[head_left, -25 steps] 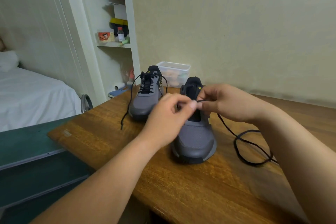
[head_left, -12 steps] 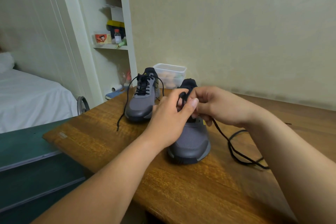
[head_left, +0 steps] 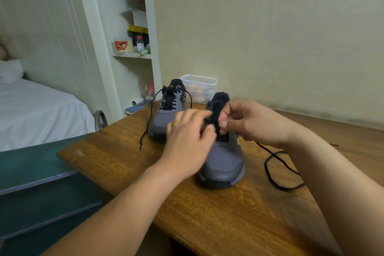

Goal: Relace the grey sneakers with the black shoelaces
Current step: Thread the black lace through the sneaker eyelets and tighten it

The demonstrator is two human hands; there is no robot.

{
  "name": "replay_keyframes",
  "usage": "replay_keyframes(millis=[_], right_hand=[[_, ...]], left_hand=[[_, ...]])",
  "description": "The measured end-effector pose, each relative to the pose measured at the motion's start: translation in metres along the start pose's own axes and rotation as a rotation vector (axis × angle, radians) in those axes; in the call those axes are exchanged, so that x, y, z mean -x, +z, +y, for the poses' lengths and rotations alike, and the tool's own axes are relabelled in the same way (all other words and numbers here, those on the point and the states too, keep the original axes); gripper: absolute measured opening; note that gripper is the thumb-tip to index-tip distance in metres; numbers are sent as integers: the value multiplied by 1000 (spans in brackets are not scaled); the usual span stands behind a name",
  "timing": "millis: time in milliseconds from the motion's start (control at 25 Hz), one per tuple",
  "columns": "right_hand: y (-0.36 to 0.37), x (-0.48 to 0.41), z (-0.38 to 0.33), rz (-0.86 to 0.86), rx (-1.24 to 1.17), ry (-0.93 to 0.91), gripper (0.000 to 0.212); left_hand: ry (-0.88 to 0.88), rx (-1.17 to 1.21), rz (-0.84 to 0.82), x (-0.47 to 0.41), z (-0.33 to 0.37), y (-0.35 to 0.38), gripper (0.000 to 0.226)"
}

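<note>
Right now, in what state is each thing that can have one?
Far sneaker: laced, ends untied.
Near sneaker: upright, eyelets in view empty.
Lace: pinched by right hand, rest looped on table.
Left hand: at near sneaker, grip blurred.
Box: lid on.

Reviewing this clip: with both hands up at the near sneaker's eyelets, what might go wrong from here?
1. The black lace lies looped on the table and runs under the right forearm, so the arm may snag it.
2. The left hand and right hand work high at the near sneaker, so a hard pull may tip it.
</note>
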State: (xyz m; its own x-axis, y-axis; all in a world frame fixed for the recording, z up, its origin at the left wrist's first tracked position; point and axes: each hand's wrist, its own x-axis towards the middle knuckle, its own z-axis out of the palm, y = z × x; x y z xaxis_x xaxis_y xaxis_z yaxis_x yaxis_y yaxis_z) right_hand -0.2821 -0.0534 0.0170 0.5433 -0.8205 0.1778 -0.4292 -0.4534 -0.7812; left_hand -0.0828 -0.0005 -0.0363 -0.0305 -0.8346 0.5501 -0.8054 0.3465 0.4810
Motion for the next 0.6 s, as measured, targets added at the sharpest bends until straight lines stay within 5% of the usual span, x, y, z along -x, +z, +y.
replay_keyframes(millis=[120, 320, 520, 600], right_hand=[[5, -1, -2, 6, -56, -22, 3], [-15, 7, 8, 52, -66, 62, 5], [-2, 0, -1, 18, -80, -24, 6], [0, 1, -3, 14, -89, -42, 6]], left_hand=[[24, 71, -45, -4, 9, 6, 28], [-303, 68, 136, 1, -29, 0, 19], [23, 45, -43, -5, 2, 5, 44], [22, 160, -40, -6, 3, 6, 43]])
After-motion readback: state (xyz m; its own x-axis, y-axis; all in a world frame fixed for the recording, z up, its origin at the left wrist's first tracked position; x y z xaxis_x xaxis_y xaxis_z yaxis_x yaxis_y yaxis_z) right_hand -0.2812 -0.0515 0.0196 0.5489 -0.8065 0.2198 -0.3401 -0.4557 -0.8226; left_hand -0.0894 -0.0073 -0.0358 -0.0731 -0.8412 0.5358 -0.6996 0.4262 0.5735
